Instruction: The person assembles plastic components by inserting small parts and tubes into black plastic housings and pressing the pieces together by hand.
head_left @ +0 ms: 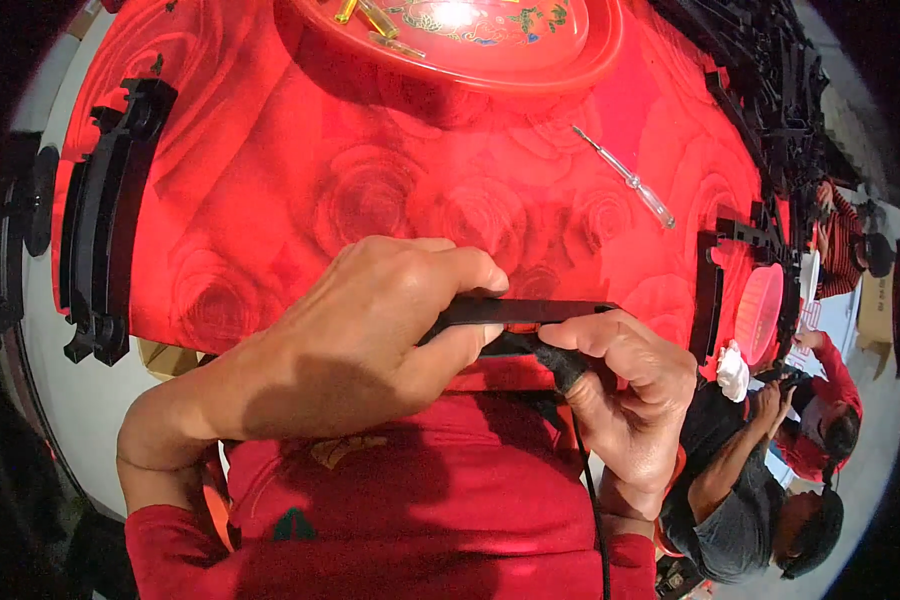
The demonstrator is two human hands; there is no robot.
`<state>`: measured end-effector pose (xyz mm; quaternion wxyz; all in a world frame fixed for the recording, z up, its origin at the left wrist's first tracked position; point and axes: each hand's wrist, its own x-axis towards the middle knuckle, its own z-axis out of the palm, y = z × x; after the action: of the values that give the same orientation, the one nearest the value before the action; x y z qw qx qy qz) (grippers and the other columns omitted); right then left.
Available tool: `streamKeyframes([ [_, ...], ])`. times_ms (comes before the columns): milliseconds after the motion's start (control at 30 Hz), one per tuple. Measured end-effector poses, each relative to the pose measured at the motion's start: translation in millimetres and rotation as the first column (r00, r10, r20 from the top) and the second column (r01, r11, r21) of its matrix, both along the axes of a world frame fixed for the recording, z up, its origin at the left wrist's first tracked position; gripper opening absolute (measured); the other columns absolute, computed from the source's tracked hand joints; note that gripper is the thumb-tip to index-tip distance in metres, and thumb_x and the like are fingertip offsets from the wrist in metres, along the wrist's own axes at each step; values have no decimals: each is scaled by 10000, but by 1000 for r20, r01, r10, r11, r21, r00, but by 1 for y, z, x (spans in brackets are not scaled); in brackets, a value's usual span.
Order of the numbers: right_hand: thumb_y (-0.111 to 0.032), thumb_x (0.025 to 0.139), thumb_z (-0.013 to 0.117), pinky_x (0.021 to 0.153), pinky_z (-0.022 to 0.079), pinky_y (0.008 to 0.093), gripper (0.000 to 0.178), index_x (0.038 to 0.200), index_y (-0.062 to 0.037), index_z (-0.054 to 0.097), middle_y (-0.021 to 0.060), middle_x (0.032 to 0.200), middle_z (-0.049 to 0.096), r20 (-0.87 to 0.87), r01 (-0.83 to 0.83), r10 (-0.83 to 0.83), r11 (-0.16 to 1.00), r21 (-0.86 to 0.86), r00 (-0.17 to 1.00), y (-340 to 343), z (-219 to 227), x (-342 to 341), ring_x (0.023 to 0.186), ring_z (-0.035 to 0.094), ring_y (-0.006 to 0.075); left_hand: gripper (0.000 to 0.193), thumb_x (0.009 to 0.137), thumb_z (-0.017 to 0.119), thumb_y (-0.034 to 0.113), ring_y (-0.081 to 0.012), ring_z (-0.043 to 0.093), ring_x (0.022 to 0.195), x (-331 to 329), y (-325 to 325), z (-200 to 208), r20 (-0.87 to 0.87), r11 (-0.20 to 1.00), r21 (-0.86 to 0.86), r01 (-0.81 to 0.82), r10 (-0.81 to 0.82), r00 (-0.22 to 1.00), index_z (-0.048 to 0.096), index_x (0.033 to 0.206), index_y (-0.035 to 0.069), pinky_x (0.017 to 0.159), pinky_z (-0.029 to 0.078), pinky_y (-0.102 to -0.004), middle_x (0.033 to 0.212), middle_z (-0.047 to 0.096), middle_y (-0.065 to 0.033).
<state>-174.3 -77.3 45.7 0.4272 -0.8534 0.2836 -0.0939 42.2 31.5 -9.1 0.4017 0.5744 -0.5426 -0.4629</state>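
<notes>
Close to my body, at the table's near edge, both hands hold a long narrow black plastic part [545, 312]. My left hand [385, 310] pinches its left end between the thumb and fingers. My right hand [630, 395] is closed about the other end, fingertips on the near side. Black wrapping [562, 365] covers the tip of the right thumb. Fingers hide both ends of the part. Beyond my right hand lies a screwdriver [633, 182] with a clear handle and a thin metal shaft.
A red round tray [450, 78] with small yellowish clear pieces stands at the far side. Long black plastic parts [120, 220] lie at left; more black parts [770, 80] are heaped at right, near a pink basket [758, 315] and white crumpled tissue [733, 372]. Co-workers sit at right.
</notes>
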Motion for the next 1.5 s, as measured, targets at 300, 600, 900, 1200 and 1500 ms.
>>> streamKeyframes([
  [300,84,787,702,744,576,401,312,1085,-7,725,155,964,732,-101,-56,45,992,-116,994,7,1,6,834,723,342,269,870,684,48,-252,720,830,-3,2,-6,5,998,36,-49,49,999,690,1120,-50,725,552,-360,925,709,-185],
  [600,5,780,789,741,578,399,322,1094,-12,722,161,972,732,-142,158,-189,966,-204,972,27,-1,-5,834,726,334,269,849,684,30,-197,715,784,-9,-1,-1,13,994,72,-86,85,996,703,1109,-36,683,543,-336,897,713,-158],
  [900,45,785,781,664,542,295,269,1046,31,719,127,893,723,-111,351,-358,933,-77,927,28,-9,-14,739,695,194,286,828,682,34,-217,707,748,-11,0,-1,44,992,97,-86,82,996,706,1109,-15,654,532,-343,876,707,-148],
  [1200,64,797,742,682,537,280,215,1009,28,736,112,884,723,-38,365,-365,931,-13,930,30,-12,-14,748,680,160,282,817,685,41,-221,704,732,-14,0,-4,69,992,46,-114,111,991,702,1093,-15,644,526,-348,847,699,-148],
  [1500,45,748,749,697,545,334,205,951,27,733,141,863,712,-19,293,-296,952,-91,955,27,-11,-7,775,709,250,297,804,684,49,-249,713,750,-14,0,-5,69,994,15,-111,109,992,699,1091,-25,651,532,-360,871,700,-164],
])
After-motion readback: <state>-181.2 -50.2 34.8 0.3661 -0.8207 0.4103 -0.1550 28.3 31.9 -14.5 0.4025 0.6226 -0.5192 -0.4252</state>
